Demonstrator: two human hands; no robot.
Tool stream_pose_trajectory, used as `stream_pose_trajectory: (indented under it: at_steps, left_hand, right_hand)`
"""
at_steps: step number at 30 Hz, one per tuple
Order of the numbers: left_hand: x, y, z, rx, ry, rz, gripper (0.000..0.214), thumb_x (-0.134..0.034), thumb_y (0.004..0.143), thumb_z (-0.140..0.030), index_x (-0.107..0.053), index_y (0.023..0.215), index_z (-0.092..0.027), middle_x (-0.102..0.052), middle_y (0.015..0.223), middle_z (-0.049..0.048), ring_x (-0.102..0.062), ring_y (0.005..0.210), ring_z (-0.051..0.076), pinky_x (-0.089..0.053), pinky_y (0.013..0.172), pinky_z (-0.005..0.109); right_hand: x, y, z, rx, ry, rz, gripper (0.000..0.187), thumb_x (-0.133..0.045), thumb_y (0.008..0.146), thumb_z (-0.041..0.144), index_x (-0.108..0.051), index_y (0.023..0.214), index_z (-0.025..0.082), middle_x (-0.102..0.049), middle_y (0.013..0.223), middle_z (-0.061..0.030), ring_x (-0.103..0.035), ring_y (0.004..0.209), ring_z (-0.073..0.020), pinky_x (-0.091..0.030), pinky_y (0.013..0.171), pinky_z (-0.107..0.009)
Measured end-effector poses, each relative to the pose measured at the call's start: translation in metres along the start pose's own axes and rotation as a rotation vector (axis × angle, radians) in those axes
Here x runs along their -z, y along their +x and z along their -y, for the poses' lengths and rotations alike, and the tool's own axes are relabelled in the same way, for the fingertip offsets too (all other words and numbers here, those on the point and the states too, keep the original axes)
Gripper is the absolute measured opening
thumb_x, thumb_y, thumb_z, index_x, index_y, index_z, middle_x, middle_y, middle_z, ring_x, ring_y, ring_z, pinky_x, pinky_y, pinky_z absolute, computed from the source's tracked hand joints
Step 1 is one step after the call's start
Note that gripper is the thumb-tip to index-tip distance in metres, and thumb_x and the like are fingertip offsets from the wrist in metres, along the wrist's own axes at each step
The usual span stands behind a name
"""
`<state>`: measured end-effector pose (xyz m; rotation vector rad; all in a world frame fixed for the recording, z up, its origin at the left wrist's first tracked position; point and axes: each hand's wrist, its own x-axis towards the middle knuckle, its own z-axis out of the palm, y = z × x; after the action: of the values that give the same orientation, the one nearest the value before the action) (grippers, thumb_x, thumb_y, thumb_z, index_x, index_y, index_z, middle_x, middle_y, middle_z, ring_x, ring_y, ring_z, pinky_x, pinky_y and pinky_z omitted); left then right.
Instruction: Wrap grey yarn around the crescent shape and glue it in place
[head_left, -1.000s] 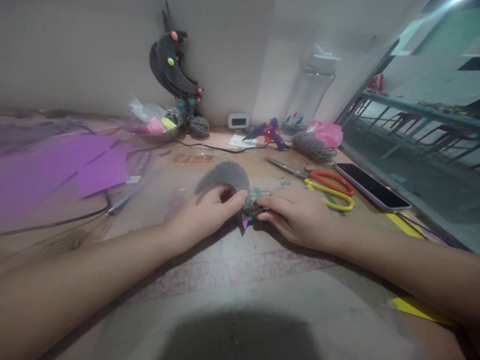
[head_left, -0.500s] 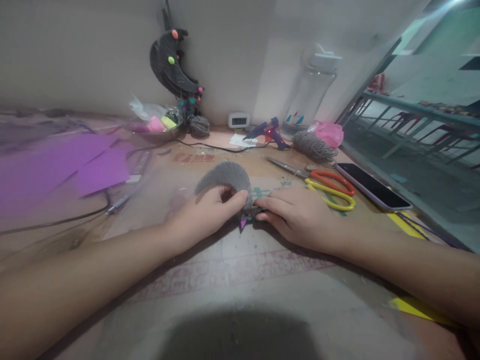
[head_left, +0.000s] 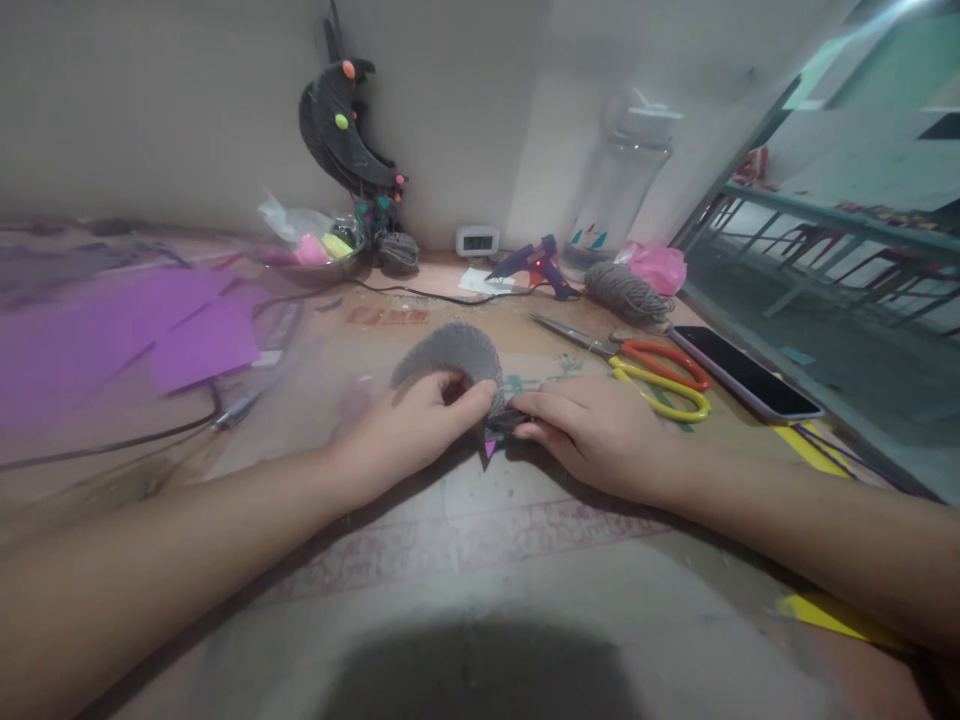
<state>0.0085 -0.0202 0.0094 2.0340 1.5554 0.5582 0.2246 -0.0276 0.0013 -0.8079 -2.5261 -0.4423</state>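
A grey yarn-wrapped crescent lies on the table in the middle of the view. My left hand is closed on its lower end, thumb and fingers pinching it. My right hand is closed beside that end, its fingertips pinching a dark strand of yarn at the crescent's tip. A small purple point of paper sticks out below the two hands. Both forearms rest on the table.
Orange and yellow scissors and a phone lie to the right. A glue gun, grey yarn skeins, a water bottle, a small clock and a dark finished crescent stand at the back. Purple sheets lie left.
The hands have stayed almost in place; my right fingertips shifted slightly at the crescent's tip.
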Motion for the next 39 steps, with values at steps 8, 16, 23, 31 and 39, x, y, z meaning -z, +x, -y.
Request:
stream_pose_trajectory:
  at_steps: [8,16,23,31,39]
  left_hand:
    - [0.001,0.001,0.0,-0.022,-0.003,-0.006,0.053,-0.039,0.088,-0.062,-0.063,0.065,-0.021,-0.063,0.062,-0.0001,-0.055,0.06,0.018,-0.032,0.053,0.027]
    - [0.001,0.001,0.001,-0.001,-0.028,0.016,0.051,-0.039,0.088,-0.061,-0.064,0.066,-0.022,-0.064,0.062,-0.0003,-0.055,0.06,0.019,-0.032,0.053,0.028]
    - [-0.002,0.001,0.006,0.023,0.014,-0.002,0.055,-0.038,0.085,-0.069,-0.067,0.068,-0.024,-0.064,0.063,0.0004,-0.056,0.062,0.021,-0.031,0.055,0.03]
    - [-0.003,0.002,0.01,0.023,0.003,0.004,0.055,-0.04,0.082,-0.07,-0.07,0.072,-0.026,-0.069,0.07,0.0022,-0.059,0.065,0.022,-0.031,0.056,0.03]
    - [-0.003,0.002,0.007,-0.008,-0.015,-0.004,0.056,-0.038,0.086,-0.068,-0.068,0.07,-0.024,-0.064,0.062,0.0014,-0.056,0.061,0.02,-0.033,0.055,0.029]
  right_hand:
    - [0.003,0.001,0.002,-0.011,0.017,0.023,0.032,-0.045,0.099,0.037,-0.068,0.1,0.015,-0.068,0.074,-0.0055,-0.058,0.065,-0.0162,-0.036,0.059,-0.028]
    - [0.003,0.002,0.005,-0.017,-0.021,0.038,0.034,-0.044,0.099,0.037,-0.07,0.097,0.015,-0.065,0.069,-0.0045,-0.056,0.061,-0.0163,-0.032,0.056,-0.028]
    - [0.004,0.0,0.008,0.006,-0.096,0.076,0.036,-0.041,0.101,0.038,-0.069,0.098,0.015,-0.061,0.067,-0.0028,-0.052,0.06,-0.0155,-0.027,0.056,-0.03]
    - [0.008,-0.001,0.007,0.072,-0.166,0.1,0.031,-0.043,0.101,0.035,-0.067,0.099,0.015,-0.059,0.068,-0.0019,-0.05,0.062,-0.0156,-0.026,0.058,-0.031]
    - [0.004,0.0,0.003,-0.045,0.024,0.084,0.032,-0.042,0.1,0.036,-0.067,0.098,0.015,-0.066,0.072,-0.0039,-0.057,0.064,-0.0153,-0.033,0.058,-0.027]
